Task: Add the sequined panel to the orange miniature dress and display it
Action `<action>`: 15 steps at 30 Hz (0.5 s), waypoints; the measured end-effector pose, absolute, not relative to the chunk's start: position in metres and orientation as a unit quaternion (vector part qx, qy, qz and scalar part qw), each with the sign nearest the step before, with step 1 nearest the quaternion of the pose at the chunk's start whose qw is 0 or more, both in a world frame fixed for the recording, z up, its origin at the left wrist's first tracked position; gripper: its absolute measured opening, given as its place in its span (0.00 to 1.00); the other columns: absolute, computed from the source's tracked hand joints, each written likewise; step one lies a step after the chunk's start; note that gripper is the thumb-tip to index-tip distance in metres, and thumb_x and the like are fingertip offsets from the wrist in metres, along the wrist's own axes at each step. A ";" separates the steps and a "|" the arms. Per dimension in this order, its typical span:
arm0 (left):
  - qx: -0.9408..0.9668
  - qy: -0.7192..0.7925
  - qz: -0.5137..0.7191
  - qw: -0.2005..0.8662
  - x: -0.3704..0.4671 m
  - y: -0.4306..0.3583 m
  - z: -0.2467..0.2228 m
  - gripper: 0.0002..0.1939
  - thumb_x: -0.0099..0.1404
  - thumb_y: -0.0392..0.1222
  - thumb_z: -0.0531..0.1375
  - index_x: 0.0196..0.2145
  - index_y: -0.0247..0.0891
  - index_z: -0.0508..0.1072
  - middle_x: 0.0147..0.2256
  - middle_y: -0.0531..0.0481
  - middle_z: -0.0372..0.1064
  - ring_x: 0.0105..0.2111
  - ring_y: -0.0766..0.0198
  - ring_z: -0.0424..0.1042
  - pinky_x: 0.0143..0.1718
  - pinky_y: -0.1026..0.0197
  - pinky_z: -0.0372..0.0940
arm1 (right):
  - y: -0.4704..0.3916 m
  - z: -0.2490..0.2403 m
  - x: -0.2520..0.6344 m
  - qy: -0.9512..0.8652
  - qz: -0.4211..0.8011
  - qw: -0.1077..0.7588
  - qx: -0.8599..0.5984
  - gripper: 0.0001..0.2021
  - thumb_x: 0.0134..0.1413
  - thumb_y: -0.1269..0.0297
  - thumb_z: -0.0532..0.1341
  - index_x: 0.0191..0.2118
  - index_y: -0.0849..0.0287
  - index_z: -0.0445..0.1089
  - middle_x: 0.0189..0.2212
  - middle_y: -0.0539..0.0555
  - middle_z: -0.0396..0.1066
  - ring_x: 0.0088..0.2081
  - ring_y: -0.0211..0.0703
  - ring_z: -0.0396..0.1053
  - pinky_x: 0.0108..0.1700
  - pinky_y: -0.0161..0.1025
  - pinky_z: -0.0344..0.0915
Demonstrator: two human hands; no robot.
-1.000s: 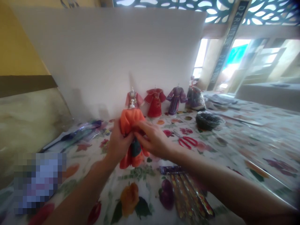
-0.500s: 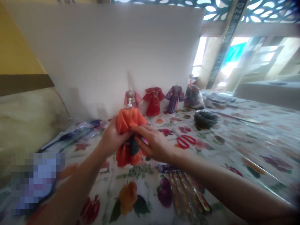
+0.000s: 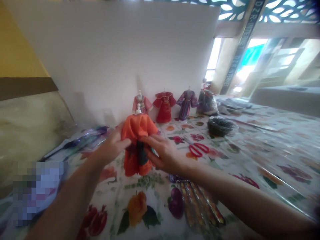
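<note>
An orange doll dress [image 3: 140, 125] stands upright in front of me, with a white beaded neck post [image 3: 138, 108] above its collar and a dark green strip [image 3: 142, 153] down its front. My left hand [image 3: 116, 143] grips its left side, thumb in front and the other fingers hidden behind the cloth. At the waist, just under the gathered top, the fingers of my right hand [image 3: 163, 150] are closed on the fabric. Exactly what the right fingertips pinch is hidden.
Behind stand a pink doll dress [image 3: 147, 104], a red one [image 3: 164, 106] and a purple one [image 3: 188, 103]. Red-handled scissors [image 3: 199, 150], a dark plastic-wrapped bowl-shaped thing [image 3: 220, 126] and patterned strips in clear wrap [image 3: 200, 203] lie rightward. A white board [image 3: 125, 50] rises behind.
My left hand has shifted left, its thumb drawing back from the middle of the waist to the dress's side. The right hand stays at the waist. More of the green strip shows.
</note>
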State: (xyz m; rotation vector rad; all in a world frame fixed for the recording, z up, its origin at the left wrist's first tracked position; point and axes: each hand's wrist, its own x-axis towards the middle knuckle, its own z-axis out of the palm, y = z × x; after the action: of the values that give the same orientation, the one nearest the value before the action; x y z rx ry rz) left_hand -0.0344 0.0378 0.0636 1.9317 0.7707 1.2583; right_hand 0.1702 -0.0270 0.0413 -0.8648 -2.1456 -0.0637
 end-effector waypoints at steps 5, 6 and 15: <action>0.726 0.310 0.435 0.434 -0.042 0.043 0.060 0.25 0.57 0.34 0.60 0.53 0.47 0.72 0.43 0.49 0.75 0.37 0.58 0.73 0.35 0.61 0.71 | -0.032 0.041 0.173 -0.864 -0.022 0.397 -0.310 0.12 0.65 0.72 0.53 0.50 0.61 0.69 0.37 0.57 0.70 0.38 0.42 0.68 0.40 0.39 0.69; 0.714 0.316 0.431 0.451 -0.043 0.042 0.061 0.26 0.56 0.34 0.60 0.52 0.48 0.73 0.40 0.50 0.75 0.33 0.60 0.73 0.32 0.62 0.70 | -0.033 0.042 0.174 -0.865 -0.022 0.399 -0.302 0.12 0.65 0.72 0.53 0.49 0.61 0.70 0.37 0.57 0.70 0.38 0.42 0.68 0.39 0.39 0.69; 0.652 0.322 0.434 0.533 -0.032 0.031 0.071 0.25 0.45 0.33 0.58 0.44 0.43 0.76 0.25 0.52 0.70 0.22 0.62 0.69 0.21 0.62 0.67 | -0.008 0.116 0.180 -0.744 -0.004 0.528 -0.408 0.09 0.63 0.67 0.59 0.48 0.60 0.67 0.31 0.48 0.71 0.31 0.35 0.67 0.36 0.36 0.63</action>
State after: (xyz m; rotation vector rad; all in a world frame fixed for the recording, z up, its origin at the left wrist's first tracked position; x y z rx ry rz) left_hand -0.0315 0.0311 0.0710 1.5535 0.7666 1.0339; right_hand 0.1799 -0.0082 0.1160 -0.9753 -1.7785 -0.0091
